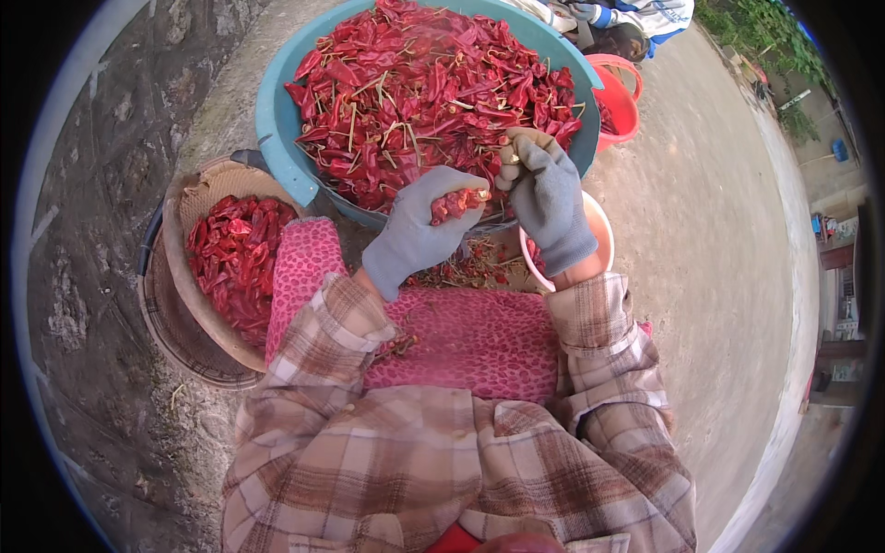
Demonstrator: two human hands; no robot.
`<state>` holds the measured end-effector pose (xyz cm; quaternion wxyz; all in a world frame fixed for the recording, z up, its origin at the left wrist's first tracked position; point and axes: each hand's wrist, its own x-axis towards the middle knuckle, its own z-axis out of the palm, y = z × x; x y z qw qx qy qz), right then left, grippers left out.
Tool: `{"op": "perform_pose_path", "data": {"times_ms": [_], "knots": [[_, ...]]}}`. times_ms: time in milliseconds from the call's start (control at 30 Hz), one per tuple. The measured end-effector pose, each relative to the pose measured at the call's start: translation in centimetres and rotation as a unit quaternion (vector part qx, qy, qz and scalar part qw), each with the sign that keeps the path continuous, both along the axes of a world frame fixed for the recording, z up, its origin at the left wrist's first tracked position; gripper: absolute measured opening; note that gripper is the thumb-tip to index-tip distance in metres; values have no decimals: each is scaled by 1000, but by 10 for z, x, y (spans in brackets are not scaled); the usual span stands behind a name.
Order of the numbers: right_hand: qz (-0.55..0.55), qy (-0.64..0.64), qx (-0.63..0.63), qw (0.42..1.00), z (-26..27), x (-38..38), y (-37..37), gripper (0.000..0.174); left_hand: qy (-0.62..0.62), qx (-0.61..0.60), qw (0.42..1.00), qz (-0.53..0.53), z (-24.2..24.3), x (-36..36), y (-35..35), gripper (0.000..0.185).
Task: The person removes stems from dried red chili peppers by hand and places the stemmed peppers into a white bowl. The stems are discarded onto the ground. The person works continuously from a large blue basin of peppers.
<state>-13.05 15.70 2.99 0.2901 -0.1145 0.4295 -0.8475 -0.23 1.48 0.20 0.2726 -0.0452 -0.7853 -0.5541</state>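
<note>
A large blue-green plastic tub [273, 131] heaped with dried red chili peppers [415, 83] stands in front of me. Over its near edge my left hand [425, 225], in a grey work glove, is closed around a dried red chili [460, 205] whose pale stem end points right. My right hand [543, 186], also gloved, is close beside it on the right, fingers bent together, with a small pale bit at the fingertips that is too small to name. A wicker basket [181, 235] of red chilies stands at my left.
A pink-rimmed bucket [600, 225] sits under my right wrist, a red bucket [626, 104] beyond it. Stems and chili scraps [477, 266] lie below my hands. Another person's gloved hand and sleeve [643, 17] show at the top. A patterned pink cloth [470, 339] covers my lap.
</note>
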Motion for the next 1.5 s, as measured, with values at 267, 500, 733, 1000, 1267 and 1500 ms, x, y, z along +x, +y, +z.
{"op": "perform_pose_path", "data": {"times_ms": [267, 500, 733, 1000, 1267, 1500], "knots": [[307, 332, 456, 767, 38, 19, 32, 25, -42, 99, 994, 20, 4, 2, -20, 27], [135, 298, 332, 885, 43, 31, 24, 30, -206, 262, 941, -54, 17, 6, -12, 28], [85, 227, 235, 941, 30, 15, 49, 14, -210, 357, 907, -70, 22, 5, -7, 29], [72, 511, 667, 538, 36, -43, 128, 24, -90, 479, 873, -23, 7, 8, -38, 34], [4, 610, 629, 482, -66, -45, 9, 32, -94, 551, 823, -99, -7, -1, -42, 34], [34, 536, 704, 465, -93, -67, -6, 25, -158, 534, 830, -39, 8, 1, -33, 23]]}}
